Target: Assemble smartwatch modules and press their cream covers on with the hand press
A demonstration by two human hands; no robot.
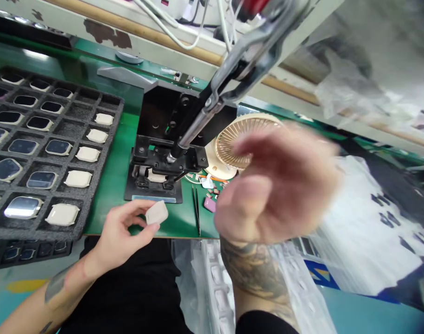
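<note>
The left hand (pixel 116 239) pinched a pale, round-cornered piece (pixel 156 213) between thumb and fingers; it was smooth and matte, tilted in the grip just in front of the press base. The right hand (pixel 274 185) hung over the right part of the bench, its thumb and fingers curled, but it was so blurred that I could not fairly tell whether it gripped anything.

Just beyond the left hand stood a black metal press (pixel 145 150), flat-based and hard-edged, with another cream part (pixel 156 176) seated inside it. From its top a shiny steel lever (pixel 198 123) slanted up to the right. On the glossy green bench top (pixel 179 226), thin dark tweezers (pixel 197 211) lay beside a small purple block (pixel 209 204), near a scatter of little reddish scraps (pixel 216 191). A cream plastic fan (pixel 229 144) with fine radiating ribs stood behind them, partly covered by the right hand.

To the left lay a grainy grey foam tray (pixel 116 111), divided into squarish pockets. Dark, glassy-faced cases (pixel 41 180) with pale frames filled many; blank cream pieces (pixel 78 179) sat in the column nearest the press. Off to the right spread a soft-looking white sheet (pixel 364 232) bearing small black shapes (pixel 389 219).
</note>
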